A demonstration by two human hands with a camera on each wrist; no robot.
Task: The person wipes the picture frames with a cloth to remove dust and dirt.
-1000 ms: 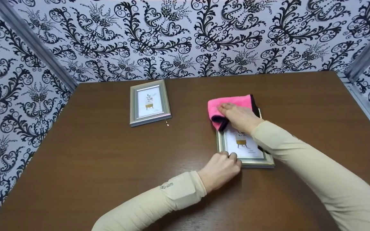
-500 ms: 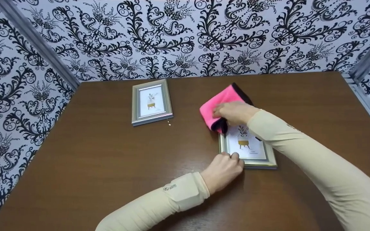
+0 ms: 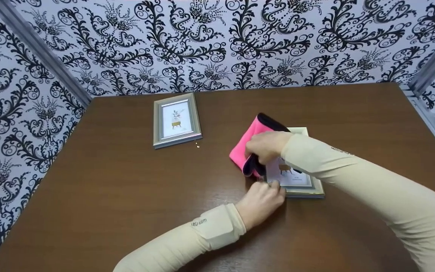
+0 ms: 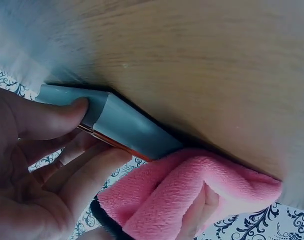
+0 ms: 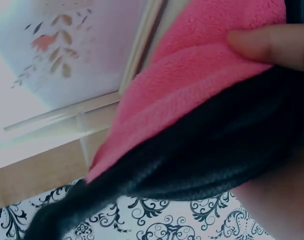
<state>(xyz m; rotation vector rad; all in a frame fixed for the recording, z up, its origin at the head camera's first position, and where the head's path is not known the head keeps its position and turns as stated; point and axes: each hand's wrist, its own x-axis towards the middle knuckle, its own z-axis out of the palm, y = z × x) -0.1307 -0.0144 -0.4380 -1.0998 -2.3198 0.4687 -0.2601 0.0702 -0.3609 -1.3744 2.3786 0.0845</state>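
Note:
My left hand [image 3: 261,202] pinches the near left corner of a picture frame [image 3: 308,192], which lies on the table. In the left wrist view, the thumb presses the frame's side [image 4: 132,125] and the fingers lie over its front edge. My right hand [image 3: 266,145] grips a pink cloth [image 3: 246,143] with a black border, on the frame's left edge. The cloth covers the left side and hangs over it toward the table. In the right wrist view, the thumb [image 5: 261,47] presses the cloth beside the plant picture [image 5: 57,50]. The right hand and sleeve hide much of the picture.
A second picture frame [image 3: 176,121] with a similar plant print lies at the back left of the brown table [image 3: 145,189]. Small pale bits [image 3: 197,145] lie by its near right corner. Patterned walls [image 3: 217,45] enclose the back and sides.
The right hand has drawn the cloth from the frame's far end leftward and nearer, down along its left edge toward the left hand. The left hand keeps its hold on the corner.

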